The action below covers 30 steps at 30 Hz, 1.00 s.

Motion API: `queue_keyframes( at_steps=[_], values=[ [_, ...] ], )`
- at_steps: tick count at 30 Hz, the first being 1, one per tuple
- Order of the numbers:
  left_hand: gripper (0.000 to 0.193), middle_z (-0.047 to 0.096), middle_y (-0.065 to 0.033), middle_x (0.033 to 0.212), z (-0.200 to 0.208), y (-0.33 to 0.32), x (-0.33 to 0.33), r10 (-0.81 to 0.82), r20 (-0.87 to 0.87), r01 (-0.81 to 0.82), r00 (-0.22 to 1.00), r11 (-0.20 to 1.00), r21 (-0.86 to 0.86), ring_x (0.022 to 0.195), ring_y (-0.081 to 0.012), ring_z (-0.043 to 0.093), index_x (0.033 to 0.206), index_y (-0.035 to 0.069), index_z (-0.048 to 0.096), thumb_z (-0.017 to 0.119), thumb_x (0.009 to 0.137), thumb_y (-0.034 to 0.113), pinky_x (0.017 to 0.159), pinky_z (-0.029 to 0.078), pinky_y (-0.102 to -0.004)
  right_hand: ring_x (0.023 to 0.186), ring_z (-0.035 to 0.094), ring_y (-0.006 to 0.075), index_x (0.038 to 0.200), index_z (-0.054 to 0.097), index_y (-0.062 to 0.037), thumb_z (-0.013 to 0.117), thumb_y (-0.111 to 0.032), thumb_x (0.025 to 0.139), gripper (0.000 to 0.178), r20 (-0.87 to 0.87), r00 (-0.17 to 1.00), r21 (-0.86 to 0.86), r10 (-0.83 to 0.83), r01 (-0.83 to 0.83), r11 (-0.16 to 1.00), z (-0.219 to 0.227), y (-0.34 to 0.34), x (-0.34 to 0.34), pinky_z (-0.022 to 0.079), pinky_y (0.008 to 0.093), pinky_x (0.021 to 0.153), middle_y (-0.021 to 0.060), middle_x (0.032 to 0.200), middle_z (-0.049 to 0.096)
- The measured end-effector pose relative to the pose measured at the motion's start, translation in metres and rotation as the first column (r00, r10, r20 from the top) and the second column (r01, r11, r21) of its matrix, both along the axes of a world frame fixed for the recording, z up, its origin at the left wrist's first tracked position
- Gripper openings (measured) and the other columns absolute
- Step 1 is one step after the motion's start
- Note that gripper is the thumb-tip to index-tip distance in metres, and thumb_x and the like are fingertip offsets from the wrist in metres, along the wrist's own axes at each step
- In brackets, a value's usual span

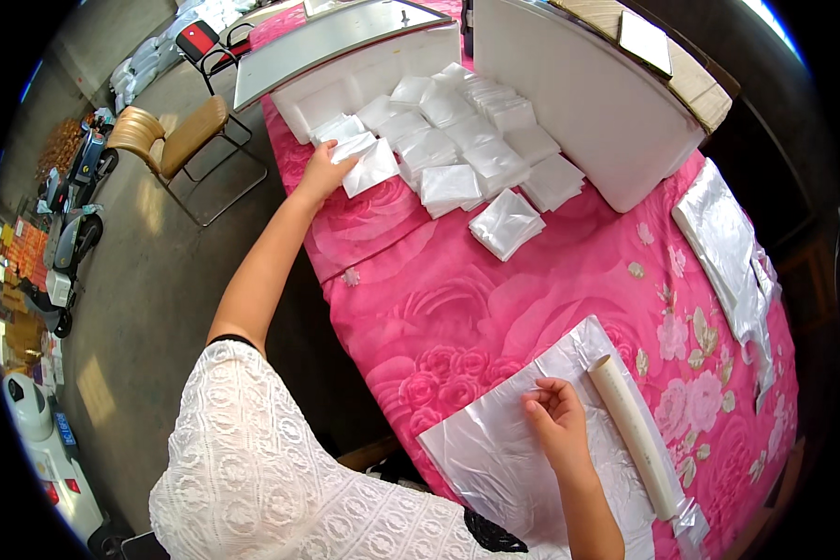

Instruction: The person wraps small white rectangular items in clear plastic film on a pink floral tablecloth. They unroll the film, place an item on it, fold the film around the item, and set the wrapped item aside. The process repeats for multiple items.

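The cloth (476, 313) is pink, printed with roses and pale leaves; packets (506, 226) are milky white, the sheet (490, 448) silvery, the sleeve (238, 411) white lace.

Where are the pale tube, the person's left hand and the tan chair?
Pale tube (636, 437): head view, middle of its length.
Left hand (322, 174): head view, back of the hand.
Tan chair (192, 140): head view, seat.

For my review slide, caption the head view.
Left hand at folded white film; right hand over silvery sheet, near pale tube.
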<state>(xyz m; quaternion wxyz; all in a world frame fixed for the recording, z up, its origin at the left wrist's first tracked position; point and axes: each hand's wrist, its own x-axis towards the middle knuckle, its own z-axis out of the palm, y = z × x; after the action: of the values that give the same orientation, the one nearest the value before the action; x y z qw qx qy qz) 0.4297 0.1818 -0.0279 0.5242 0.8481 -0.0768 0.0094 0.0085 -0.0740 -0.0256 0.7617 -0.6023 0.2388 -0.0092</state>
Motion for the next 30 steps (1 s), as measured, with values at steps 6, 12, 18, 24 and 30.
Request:
queue_keyframes(
  at_steps=[6,12,18,24,30],
  values=[
    [0.083,0.047,-0.0272,0.123,-0.053,0.020,0.082,0.398,0.114,-0.409,0.910,0.907,0.098,0.117,-0.0338,0.046,0.127,-0.011,0.035,0.075,0.068,0.032,0.094,0.040,-0.0379,0.085,0.055,0.0102,0.114,0.046,-0.0005,0.061,-0.005,0.083,0.035,-0.062,0.987,0.085,-0.146,0.151,0.985,0.012,0.006,-0.035,0.046,0.0224,0.075,0.0056,0.092,0.059],
    [0.102,0.017,-0.0344,0.138,-0.067,-0.030,0.045,0.508,0.173,-0.536,0.844,0.804,0.257,0.132,-0.0429,0.014,0.135,-0.008,0.021,0.071,0.066,0.048,0.108,0.020,-0.0434,0.085,0.055,0.0102,0.113,0.046,0.0006,0.060,-0.005,0.084,0.033,-0.107,0.979,0.066,-0.172,0.180,0.982,0.013,0.009,-0.055,0.046,0.0223,0.075,0.0064,0.093,0.059],
    [0.078,0.024,-0.0278,0.139,-0.056,-0.015,0.021,-0.162,0.643,-0.338,0.748,0.741,0.580,0.128,-0.0417,0.026,0.128,0.002,0.043,0.073,0.065,0.039,0.106,0.026,-0.0448,0.084,0.055,0.0102,0.112,0.047,0.0017,0.060,-0.005,0.084,0.032,-0.078,0.980,0.068,-0.184,0.189,0.980,0.009,0.012,-0.058,0.046,0.0220,0.075,0.0070,0.093,0.060],
    [0.091,0.028,-0.0282,0.137,-0.056,-0.015,0.036,0.051,0.597,-0.447,0.800,0.714,0.538,0.123,-0.0429,0.032,0.127,-0.003,0.042,0.072,0.064,0.055,0.101,0.031,-0.0473,0.080,0.056,0.0112,0.110,0.050,0.0001,0.060,-0.006,0.083,0.030,-0.096,0.974,0.055,-0.204,0.210,0.976,0.009,0.018,-0.062,0.047,0.0238,0.074,0.0070,0.090,0.060],
    [0.094,0.024,-0.0318,0.137,-0.028,-0.049,0.010,-0.171,0.818,-0.435,0.549,0.777,0.455,0.123,-0.0462,0.030,0.130,-0.001,0.037,0.066,0.066,0.062,0.100,0.027,-0.0516,0.086,0.055,0.0111,0.110,0.051,0.0000,0.061,-0.004,0.083,0.029,0.004,0.958,-0.053,-0.287,0.287,0.957,0.012,0.008,-0.086,0.046,0.0251,0.075,0.0066,0.096,0.060]
  ],
)
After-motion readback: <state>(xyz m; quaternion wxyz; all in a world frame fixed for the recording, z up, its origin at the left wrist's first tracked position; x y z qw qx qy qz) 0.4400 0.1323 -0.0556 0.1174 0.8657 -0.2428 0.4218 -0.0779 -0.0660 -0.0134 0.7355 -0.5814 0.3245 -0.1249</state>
